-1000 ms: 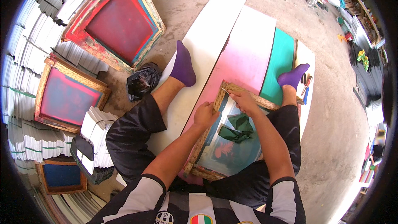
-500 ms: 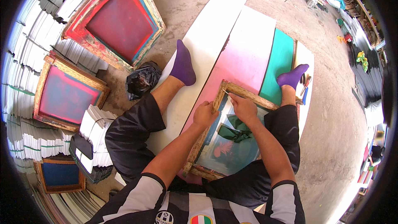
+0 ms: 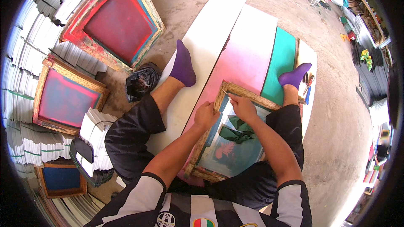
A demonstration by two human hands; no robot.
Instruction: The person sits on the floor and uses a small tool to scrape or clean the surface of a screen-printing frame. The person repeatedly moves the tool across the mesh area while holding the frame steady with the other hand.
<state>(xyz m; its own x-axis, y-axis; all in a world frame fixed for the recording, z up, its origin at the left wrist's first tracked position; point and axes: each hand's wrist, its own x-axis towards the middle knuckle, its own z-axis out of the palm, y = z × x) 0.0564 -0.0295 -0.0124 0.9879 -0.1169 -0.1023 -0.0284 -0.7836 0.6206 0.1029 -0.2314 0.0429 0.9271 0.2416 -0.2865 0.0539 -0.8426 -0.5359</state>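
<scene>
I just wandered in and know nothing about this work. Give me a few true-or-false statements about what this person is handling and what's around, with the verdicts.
1. The left hand grips the wooden frame. True.
2. The right hand is empty. False: its fingers hold a slim object near the frame's far left corner.
3. A crumpled dark green piece lies within the frame's outline. True.
4. Both socks are white. False: they are purple.
5. The black plastic bag is beside the right foot. False: it is to the left of the left foot.
6. The green board is to the right of the pink-tinted board. True.
</scene>
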